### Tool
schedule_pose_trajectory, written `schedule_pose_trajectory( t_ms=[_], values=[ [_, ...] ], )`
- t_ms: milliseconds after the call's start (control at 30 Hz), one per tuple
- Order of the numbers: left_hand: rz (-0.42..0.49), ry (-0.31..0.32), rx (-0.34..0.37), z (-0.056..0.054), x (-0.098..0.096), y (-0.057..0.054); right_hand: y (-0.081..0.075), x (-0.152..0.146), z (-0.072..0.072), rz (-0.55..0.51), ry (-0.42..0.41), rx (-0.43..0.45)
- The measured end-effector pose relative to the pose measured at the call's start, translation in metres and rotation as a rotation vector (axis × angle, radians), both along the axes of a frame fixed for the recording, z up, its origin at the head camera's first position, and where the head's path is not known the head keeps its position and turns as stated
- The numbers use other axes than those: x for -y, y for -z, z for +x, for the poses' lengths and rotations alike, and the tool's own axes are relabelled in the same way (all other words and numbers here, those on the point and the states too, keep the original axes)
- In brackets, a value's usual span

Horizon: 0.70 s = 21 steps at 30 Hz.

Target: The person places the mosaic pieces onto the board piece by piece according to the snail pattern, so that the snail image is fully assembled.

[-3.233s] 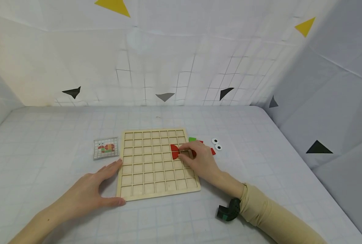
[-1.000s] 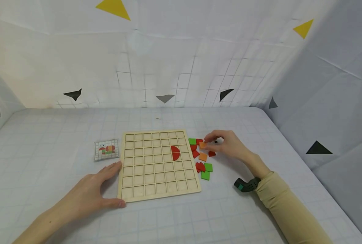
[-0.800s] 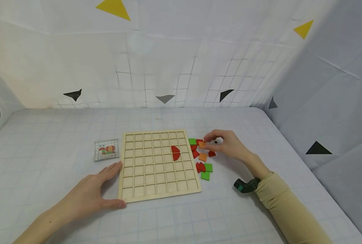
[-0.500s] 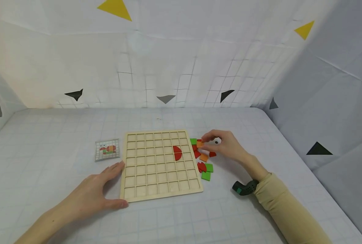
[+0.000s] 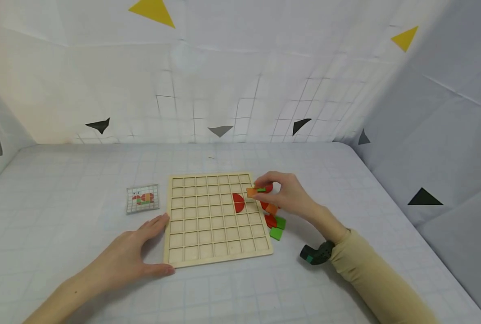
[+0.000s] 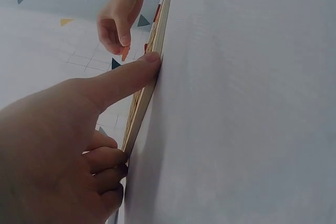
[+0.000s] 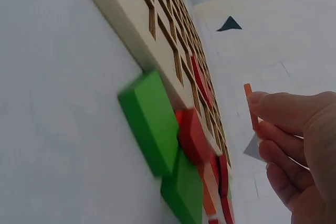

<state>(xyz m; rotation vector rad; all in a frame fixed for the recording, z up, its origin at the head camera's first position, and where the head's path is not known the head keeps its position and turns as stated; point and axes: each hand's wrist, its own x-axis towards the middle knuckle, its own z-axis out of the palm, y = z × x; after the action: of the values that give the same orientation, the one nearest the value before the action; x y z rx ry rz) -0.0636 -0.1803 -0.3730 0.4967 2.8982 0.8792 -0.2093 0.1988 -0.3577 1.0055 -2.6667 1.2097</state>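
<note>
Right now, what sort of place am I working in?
Probably a draped filming or test booth: white sheeting rises behind the faintly gridded table, with yellow triangles and black triangles scattered over the walls.

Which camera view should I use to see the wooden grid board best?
The head view: it shows nearly the whole wooden grid board from above. The left wrist view gives only a thin strip, partly behind the left hand; the right wrist view shows it slanted, partly hidden by loose pieces.

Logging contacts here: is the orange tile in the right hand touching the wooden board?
Apart; the right wrist view shows a gap between the orange tile and wooden board.
</note>
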Motion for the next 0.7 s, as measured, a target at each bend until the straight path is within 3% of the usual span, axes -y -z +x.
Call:
schedule_pose_trajectory(
  t_ms=[400,700],
  values=[
    [-0.021,0.002,0.015,0.0,-0.003,0.0,0.005,0.031,0.0,-0.027,-0.028,-0.007],
    [-0.021,0.001,-0.001,0.001,-0.002,0.0,0.012,0.047,-0.002,0.046,-0.034,-0.049]
  ],
)
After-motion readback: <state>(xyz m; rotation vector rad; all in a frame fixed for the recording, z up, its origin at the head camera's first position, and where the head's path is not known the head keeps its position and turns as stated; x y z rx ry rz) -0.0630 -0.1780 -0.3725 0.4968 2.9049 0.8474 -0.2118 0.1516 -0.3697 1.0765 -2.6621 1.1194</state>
